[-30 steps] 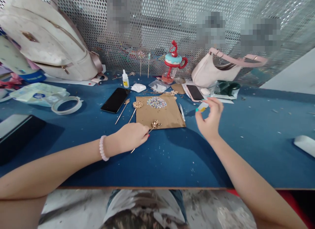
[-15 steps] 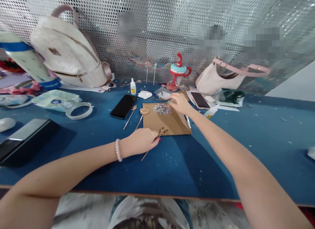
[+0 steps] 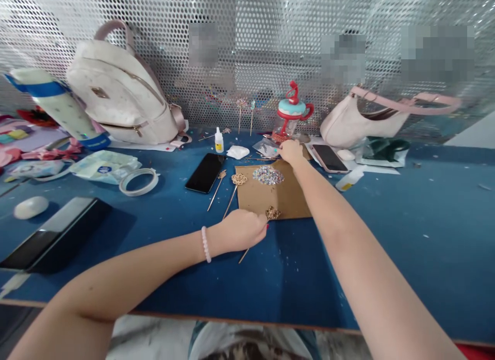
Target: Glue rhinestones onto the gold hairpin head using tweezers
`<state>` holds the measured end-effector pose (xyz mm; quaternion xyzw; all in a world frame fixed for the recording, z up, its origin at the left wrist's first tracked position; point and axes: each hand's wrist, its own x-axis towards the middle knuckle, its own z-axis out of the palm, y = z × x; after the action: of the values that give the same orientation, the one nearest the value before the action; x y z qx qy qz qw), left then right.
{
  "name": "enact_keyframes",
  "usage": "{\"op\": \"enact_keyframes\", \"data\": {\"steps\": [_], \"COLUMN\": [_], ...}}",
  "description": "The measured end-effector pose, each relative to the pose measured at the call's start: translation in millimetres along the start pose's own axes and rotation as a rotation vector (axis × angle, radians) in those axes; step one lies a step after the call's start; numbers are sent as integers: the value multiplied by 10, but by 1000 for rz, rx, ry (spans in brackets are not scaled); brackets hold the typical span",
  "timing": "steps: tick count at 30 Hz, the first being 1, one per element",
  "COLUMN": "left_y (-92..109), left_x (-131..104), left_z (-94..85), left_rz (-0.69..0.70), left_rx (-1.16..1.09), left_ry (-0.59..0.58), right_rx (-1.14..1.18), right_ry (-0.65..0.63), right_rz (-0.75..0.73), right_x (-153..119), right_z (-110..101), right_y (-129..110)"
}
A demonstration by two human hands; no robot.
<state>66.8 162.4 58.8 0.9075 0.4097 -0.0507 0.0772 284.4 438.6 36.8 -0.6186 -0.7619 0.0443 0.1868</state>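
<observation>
Your two hands are staying apart in the middle of the frame. Your left hand (image 3: 245, 228), low at centre, is pinching a gold hairpin (image 3: 273, 213) by its stem just under the ornate head, which is showing at the near edge of the cardboard (image 3: 294, 197). Your right hand (image 3: 292, 152) is hovering at upper centre, beside the clear packet (image 3: 266, 147); whether its fingers are closing on anything, you cannot tell from here. A heap of sequins (image 3: 268, 175) is lying between both hands. You are probably doing best by keeping the left pinch steady and the head clear of the desk (image 3: 406, 246), and by lifting your right forearm enough that it is not brushing the heap.
</observation>
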Motion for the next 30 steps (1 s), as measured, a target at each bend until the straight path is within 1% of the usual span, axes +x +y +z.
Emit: {"op": "enact_keyframes", "data": {"steps": [2, 4, 7, 11, 14, 17, 19, 21, 23, 25, 27, 30], "left_y": [2, 0, -4, 3, 13, 7, -15, -57, -124, -216, -321, -469], "left_x": [-1, -2, 0, 0, -7, -16, -20, -20, -12, 9, 49, 123], "left_z": [8, 16, 22, 11, 5, 10, 14, 18, 27, 46, 74, 94], "left_rz": [-1, -2, -5, -21, -37, -37, -27, -14, -9, -24, -53, -73], "left_rx": [-10, -15, -15, -19, -44, -102, -169, -264, -390, -543, -710, -944], "left_ry": [14, 23, 23, 5, 4, 19, 41, 80, 146, 251, 403, 697], "right_rx": [-36, -42, -2, 110, 201, 287, 345, 403, 455, 487, 503, 492], "right_ry": [30, 61, 128, 269, 383, 463, 480, 453, 385, 306, 232, 124], "right_rz": [81, 125, 145, 143, 127, 85, 27, -59, -173, -307, -447, -633], "right_x": [-11, -40, -98, -141, -146, -149, -162, -199, -281, -417, -595, -884], "right_z": [-17, -35, -70, -187, -325, -461, -550, -652, -780, -939, -1118, -1372], "right_y": [-26, -67, -129, -168, -185, -224, -275, -349, -449, -574, -716, -938]}}
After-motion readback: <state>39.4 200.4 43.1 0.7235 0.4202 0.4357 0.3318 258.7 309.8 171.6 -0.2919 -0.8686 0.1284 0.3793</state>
